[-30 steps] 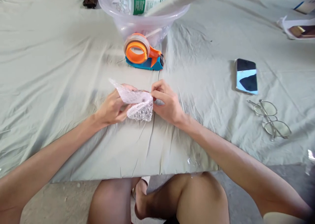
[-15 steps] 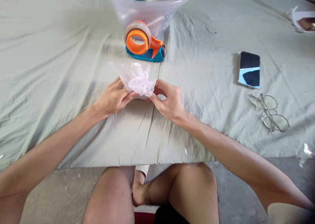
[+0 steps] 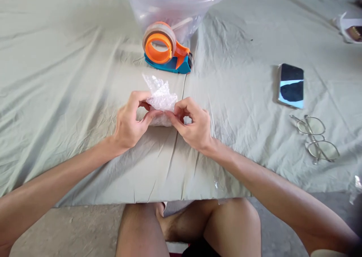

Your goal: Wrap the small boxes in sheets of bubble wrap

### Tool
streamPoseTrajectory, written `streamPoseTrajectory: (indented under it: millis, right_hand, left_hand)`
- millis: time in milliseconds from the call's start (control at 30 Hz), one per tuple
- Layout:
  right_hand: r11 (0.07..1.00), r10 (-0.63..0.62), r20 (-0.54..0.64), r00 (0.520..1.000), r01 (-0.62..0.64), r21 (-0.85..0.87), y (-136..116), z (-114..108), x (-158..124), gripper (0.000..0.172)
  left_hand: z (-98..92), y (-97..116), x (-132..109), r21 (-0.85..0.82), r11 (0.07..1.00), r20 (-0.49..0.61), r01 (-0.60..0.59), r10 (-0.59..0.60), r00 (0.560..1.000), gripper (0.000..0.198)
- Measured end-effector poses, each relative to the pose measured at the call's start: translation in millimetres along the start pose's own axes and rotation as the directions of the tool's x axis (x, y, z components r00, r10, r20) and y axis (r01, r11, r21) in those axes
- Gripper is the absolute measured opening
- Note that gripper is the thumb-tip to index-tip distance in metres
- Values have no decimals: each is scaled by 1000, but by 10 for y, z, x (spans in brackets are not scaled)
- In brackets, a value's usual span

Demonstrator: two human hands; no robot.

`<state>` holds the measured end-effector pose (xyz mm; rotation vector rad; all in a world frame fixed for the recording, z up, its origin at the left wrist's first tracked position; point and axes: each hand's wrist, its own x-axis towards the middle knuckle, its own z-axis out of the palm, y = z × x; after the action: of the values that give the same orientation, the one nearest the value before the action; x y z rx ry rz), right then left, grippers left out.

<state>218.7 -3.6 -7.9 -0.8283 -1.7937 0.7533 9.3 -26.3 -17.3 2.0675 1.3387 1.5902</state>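
A small bundle of clear bubble wrap (image 3: 162, 98) is between my two hands, low over the cloth-covered table. One pointed end of the wrap sticks up at the far side. My left hand (image 3: 132, 117) pinches its left side with thumb and forefinger, the thumb lying along the near face. On the right, my right hand (image 3: 194, 119) pinches it too, and the two thumb tips almost meet at the front. Whatever the wrap may enclose is hidden. Just beyond the bundle stands an orange and blue tape dispenser (image 3: 168, 49) with a roll of tape.
A translucent plastic tub (image 3: 175, 8) stands behind the dispenser, with a green-labelled item inside. To the right lie a phone (image 3: 291, 85) and eyeglasses (image 3: 316, 138). A white container (image 3: 347, 25) is at the far right. The table's near edge (image 3: 152, 202) runs above my knees.
My left hand has turned and brought its thumb to the front of the bubble wrap, near the right thumb. The wrap's loose end now looks narrower and more gathered. The view has shifted slightly.
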Motion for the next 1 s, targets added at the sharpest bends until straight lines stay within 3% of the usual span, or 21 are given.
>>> streamPoseTrajectory:
  millis: [133,267,367,467,600,733,867,1000]
  right_hand:
    - [991,-102,-8,995,101,-85,31,-29,-6,35]
    - [935,-333,51,942,337,-113,111,-101,0,11]
    - [903,-406,88,909,414,-110,159,-165,-7,27]
    - [917,-375,154,914,390,-84,188,-210,-18,43]
    - [938,-287,217,933,320,-134,214,-248,6,43]
    - [937,-263,277,924,313,-155,237,-275,49,42]
    - [967,-211,342,916,247,-66,236,-273,63,48]
    - [983,-134,389,912,173,-66,200,-254,76,55]
  left_hand:
    - [-8,-23,50,7,996,-83,-89,89,993,42]
    - [-62,8,101,131,983,6,-129,129,992,35]
    - [-100,55,101,141,982,67,-125,117,991,13]
    - [-110,73,79,162,968,120,-189,171,978,12]
    - [-115,67,33,203,943,154,-262,234,960,22]
    - [-159,73,-21,238,929,249,-283,223,942,33]
    - [-171,72,-78,237,921,348,-309,216,912,50]
    - [-148,20,-111,269,913,377,-307,193,906,69]
